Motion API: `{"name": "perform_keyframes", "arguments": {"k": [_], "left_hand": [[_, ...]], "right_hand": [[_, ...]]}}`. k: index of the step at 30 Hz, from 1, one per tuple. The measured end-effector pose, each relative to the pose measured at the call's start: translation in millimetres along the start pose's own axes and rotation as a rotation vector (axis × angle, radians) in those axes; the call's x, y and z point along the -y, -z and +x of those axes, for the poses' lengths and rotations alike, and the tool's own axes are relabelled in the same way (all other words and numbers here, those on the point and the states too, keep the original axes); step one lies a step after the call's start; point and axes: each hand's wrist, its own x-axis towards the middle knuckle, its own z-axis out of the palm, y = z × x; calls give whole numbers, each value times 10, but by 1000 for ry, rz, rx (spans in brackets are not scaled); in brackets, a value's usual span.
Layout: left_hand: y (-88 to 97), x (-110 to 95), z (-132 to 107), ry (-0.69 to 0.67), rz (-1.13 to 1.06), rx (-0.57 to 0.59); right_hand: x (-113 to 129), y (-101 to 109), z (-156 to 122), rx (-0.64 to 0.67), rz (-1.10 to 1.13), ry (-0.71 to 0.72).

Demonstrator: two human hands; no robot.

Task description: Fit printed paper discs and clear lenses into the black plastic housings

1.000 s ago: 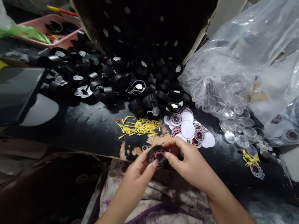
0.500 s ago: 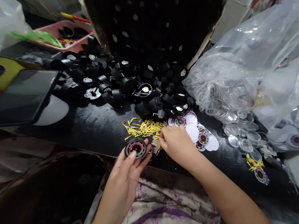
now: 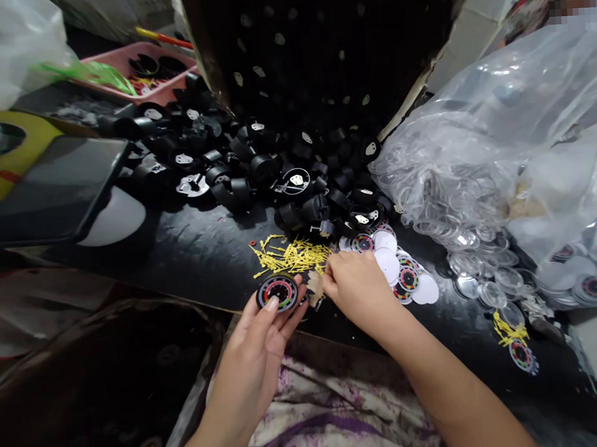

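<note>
My left hand (image 3: 265,345) is closed round a small round gauge (image 3: 277,294) with a black case, its dial of red, green and white markings facing up and the thumb on the dial. To the right, my right hand (image 3: 356,282) has its fingers bent together at the right end of a pile of yellow pointers (image 3: 293,257); whether a pointer is pinched there is hidden. A ragged beige scrap (image 3: 315,286) lies between the two hands. Just beyond my right hand, printed dial discs (image 3: 408,278) and white discs (image 3: 387,265) overlap in a heap.
Black gauge cases (image 3: 263,166) are heaped at the back before a dark open box (image 3: 314,42). Clear lenses (image 3: 463,261) spill from a plastic bag (image 3: 473,121) at right. A phone (image 3: 61,186) on a stand and a pink basket (image 3: 176,90) are at left.
The whole view has shifted slightly right. Both hands keep nearly the same poses, the left still holding the gauge and the right still at the yellow pointers.
</note>
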Motion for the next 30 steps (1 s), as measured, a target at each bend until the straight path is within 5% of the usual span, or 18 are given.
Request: {"name": "perform_keyframes", "arguments": {"k": [6, 13, 20, 26, 30], "left_hand": [[-38, 10, 25, 2, 5, 6], [-27, 11, 5, 30, 17, 57], [-114, 35, 18, 341, -138, 156], [-47, 8, 24, 32, -48, 55], [-1, 46, -23, 27, 9, 60]], "right_hand": [[-165, 42, -141, 24, 116, -92], [-36, 57, -42, 26, -38, -58], [-137, 7, -285, -118, 468, 12], [-272, -4, -410, -129, 404, -105], [-182, -31, -275, -56, 137, -66]]}}
